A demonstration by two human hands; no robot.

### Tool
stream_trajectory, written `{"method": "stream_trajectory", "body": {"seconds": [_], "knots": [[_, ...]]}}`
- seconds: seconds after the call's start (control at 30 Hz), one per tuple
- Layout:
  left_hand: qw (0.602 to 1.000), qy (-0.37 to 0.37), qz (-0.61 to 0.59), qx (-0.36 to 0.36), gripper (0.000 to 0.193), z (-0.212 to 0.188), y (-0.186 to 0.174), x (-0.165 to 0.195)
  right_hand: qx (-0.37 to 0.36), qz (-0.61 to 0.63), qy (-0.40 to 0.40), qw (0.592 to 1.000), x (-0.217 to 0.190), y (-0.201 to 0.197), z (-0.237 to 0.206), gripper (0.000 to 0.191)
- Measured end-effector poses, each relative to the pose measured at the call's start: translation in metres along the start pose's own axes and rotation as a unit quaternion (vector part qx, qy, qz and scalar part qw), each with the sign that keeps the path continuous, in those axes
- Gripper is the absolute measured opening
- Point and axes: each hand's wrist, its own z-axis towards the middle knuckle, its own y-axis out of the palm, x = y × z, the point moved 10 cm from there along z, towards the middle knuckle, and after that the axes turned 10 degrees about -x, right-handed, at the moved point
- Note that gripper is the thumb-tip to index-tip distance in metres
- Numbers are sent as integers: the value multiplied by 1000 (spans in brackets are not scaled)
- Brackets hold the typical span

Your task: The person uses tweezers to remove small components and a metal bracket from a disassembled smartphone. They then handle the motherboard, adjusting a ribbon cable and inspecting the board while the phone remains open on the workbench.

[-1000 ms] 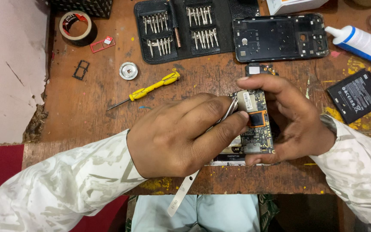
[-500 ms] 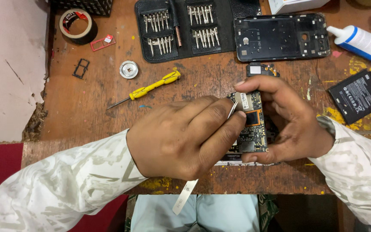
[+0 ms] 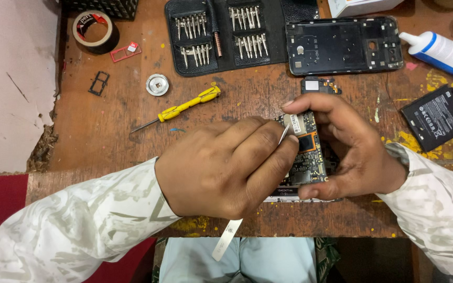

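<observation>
A: Status on the hands?
B: Left hand closed around metal tweezers, tips on the circuit board. Right hand grips the board from its right side, thumb under, fingers over the top.
A: Board location?
B: Mid worktop, tilted up, over an opened phone.
A: Nearby?
B: Yellow screwdriver to the left, bit kit and phone frame behind, battery on the right.
</observation>
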Motion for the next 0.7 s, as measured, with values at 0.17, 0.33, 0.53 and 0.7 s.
{"method": "stream_trajectory", "body": {"seconds": [0.17, 0.33, 0.53, 0.7], "knots": [[1000, -2, 21, -1, 36, 2, -1, -1, 0, 8, 24, 1000, 3, -3, 0, 94], [1000, 13, -1, 3, 33, 1, -2, -1, -14, -8, 50, 999, 5, -3, 2, 102], [1000, 3, -21, 10, 31, 1, -1, -1, -23, 191, 123, 974, 22, 5, -4, 110], [1000, 3, -23, 3, 33, 0, -1, -2, -9, 203, 148, 968, 29, 7, -7, 113]]}}
